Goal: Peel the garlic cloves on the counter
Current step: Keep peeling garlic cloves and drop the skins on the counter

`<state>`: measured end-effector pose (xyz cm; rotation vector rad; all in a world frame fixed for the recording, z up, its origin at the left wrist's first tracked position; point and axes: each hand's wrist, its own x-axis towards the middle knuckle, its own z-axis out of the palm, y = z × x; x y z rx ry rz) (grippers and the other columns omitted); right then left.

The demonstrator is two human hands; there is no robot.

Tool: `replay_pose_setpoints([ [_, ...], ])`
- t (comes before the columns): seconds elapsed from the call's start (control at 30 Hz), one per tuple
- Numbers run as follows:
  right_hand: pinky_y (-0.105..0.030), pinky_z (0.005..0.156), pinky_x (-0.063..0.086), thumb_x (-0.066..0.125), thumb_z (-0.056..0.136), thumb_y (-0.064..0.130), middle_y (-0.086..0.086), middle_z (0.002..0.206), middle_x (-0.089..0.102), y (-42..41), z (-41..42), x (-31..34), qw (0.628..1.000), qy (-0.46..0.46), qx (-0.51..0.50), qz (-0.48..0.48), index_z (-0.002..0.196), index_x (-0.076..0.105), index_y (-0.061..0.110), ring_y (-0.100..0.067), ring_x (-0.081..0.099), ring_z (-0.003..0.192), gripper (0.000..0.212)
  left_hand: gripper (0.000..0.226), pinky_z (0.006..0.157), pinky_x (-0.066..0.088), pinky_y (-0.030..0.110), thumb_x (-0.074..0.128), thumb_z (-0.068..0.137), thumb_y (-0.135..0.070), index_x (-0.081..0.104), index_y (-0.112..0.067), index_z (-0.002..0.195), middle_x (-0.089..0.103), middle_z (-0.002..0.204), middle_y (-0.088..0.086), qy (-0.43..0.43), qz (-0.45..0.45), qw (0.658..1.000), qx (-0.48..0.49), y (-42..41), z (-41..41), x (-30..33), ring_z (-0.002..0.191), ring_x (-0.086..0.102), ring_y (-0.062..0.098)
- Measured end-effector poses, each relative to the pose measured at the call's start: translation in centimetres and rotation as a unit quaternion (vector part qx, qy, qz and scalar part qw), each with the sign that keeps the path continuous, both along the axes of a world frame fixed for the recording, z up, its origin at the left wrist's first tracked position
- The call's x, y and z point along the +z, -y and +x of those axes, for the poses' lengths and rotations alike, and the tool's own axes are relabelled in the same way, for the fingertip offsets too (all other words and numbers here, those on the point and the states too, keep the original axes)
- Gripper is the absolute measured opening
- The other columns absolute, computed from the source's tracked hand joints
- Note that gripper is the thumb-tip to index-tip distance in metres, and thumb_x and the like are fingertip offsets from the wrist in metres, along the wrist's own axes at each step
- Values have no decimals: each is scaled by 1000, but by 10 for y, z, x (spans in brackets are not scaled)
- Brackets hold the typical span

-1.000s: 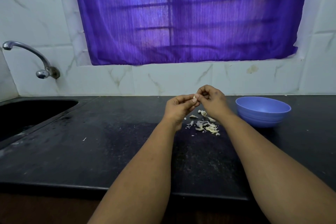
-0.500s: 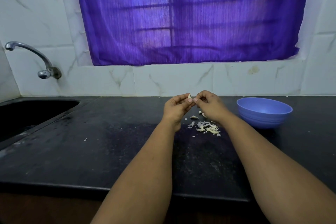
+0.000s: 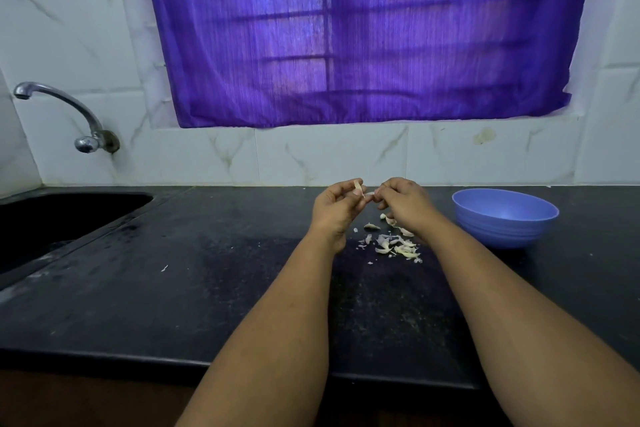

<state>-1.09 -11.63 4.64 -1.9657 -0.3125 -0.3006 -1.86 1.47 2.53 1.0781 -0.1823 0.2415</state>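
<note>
Both hands are raised a little above the black counter (image 3: 207, 288), close together near the back wall. My left hand (image 3: 337, 206) pinches a pale strip of garlic skin (image 3: 358, 189) between thumb and fingers. My right hand (image 3: 403, 199) pinches a small garlic clove (image 3: 371, 193), mostly hidden by the fingertips. Below the hands lies a heap of garlic skins and a few cloves (image 3: 394, 243) on the counter.
A blue plastic bowl (image 3: 504, 218) stands right of the heap. A black sink (image 3: 52, 218) with a metal tap (image 3: 69, 114) is at the left. A tiled wall and a purple curtain (image 3: 363, 31) close off the back.
The hands have drawn slightly apart, and a strip of skin now sticks up from my left fingers, pulled away from the clove in my right hand.
</note>
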Motion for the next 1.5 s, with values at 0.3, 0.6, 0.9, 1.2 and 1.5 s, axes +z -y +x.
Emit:
replay_pose_setpoints([
  [0.3, -44, 81, 53, 44, 95, 22, -6, 93, 69, 0, -1, 1, 1000, 5, -18, -10, 80, 58, 19, -24, 66, 87, 20, 17, 81, 57, 21, 53, 93, 8, 64, -4, 99, 67, 95, 12, 5, 5, 1000, -1, 1, 1, 0, 78, 71, 16],
  [0.6, -15, 48, 39, 63, 87, 16, 1, 70, 64, 9, 1, -1, 991, 42, -78, -103, 80, 64, 13, -9, 56, 60, 8, 11, 70, 55, 16, 60, 91, 3, 62, -4, 99, 63, 87, 10, 18, 97, 992, 83, -1, 4, -5, 78, 66, 16],
  [0.9, -27, 76, 50, 54, 87, -4, -2, 96, 69, 8, 4, -4, 995, -1, -42, -86, 93, 69, 17, -17, 64, 92, 27, 15, 61, 49, 18, 72, 82, 0, 62, -12, 84, 62, 75, 2, 16, 164, 982, 96, -1, 1, -6, 69, 60, 9],
  [1.2, -16, 60, 49, 40, 90, -12, -6, 86, 67, 3, 8, -7, 998, -45, 22, 30, 97, 67, 8, -13, 63, 75, 33, 10, 57, 47, 18, 72, 86, -14, 62, -14, 83, 58, 71, 0, 14, 182, 974, 133, -1, 3, -10, 63, 53, 10],
  [1.5, -27, 67, 45, 43, 80, -9, -2, 77, 64, 5, 7, -9, 999, 2, -42, -6, 71, 65, 17, -16, 56, 72, 36, 9, 56, 45, 21, 65, 91, -12, 65, -18, 84, 59, 72, -4, 15, 226, 963, 147, -1, 9, -14, 65, 52, 10],
])
